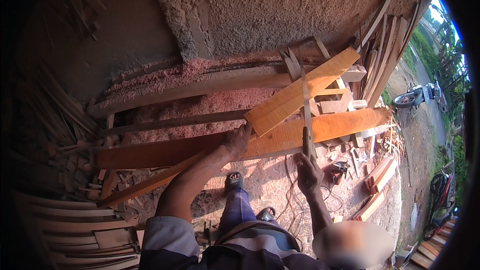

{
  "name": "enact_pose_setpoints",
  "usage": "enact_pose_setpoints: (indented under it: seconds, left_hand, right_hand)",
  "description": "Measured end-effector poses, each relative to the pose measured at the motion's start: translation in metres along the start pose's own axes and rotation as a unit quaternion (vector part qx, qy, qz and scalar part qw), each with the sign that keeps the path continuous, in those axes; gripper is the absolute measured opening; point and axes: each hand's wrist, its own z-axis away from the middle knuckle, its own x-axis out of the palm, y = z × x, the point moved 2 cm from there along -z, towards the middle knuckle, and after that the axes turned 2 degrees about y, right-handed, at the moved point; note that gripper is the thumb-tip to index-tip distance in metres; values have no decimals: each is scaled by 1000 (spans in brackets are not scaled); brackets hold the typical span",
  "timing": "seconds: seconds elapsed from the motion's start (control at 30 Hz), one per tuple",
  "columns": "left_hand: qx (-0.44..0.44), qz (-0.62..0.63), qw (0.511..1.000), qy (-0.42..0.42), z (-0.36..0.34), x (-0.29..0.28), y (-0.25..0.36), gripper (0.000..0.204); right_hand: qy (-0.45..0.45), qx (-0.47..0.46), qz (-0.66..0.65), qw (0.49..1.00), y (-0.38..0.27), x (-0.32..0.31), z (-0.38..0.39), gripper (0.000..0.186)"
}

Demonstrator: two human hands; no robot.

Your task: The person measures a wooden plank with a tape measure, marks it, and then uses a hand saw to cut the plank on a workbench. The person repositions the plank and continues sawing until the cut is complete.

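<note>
My left hand (237, 141) is closed on the near left end of a short orange-brown board (285, 104). The board lies slanted across a long wide plank (330, 125), its far end raised to the right. In my closed right hand (310, 172) is the handle of a handsaw (306, 90), its long narrow blade pointing away from me. The blade crosses over the middle of the board. Whether its teeth have entered the wood cannot be made out. Below my left hand a narrower wooden strip (145, 185) runs to the lower left.
A heavy beam (215, 82) lies along the rough wall, amid pinkish shavings. Upright offcuts (385, 55) lean at the right. A corded power tool (340, 169) and cut blocks (381, 174) rest on the floor. Stacked boards (80, 226) stand lower left. A person's blurred head shows lower right.
</note>
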Motion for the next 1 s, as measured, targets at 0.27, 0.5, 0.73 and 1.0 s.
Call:
enact_pose_setpoints:
  seconds: [0.27,0.5,0.73,1.0]
  left_hand:
    - [7,67,998,3,-1,-4,-3,59]
    - [49,76,995,48,-3,9,-5,67]
    - [30,-29,997,68,-13,29,9,71]
    - [-168,393,903,39,-24,48,-4,28]
  right_hand:
    - [-138,-131,240,952,71,59,-116,53]
    - [-281,-140,187,931,98,81,-112,84]
    - [-334,-118,285,891,60,69,-112,79]
    - [-180,50,-240,953,-31,177,-121,51]
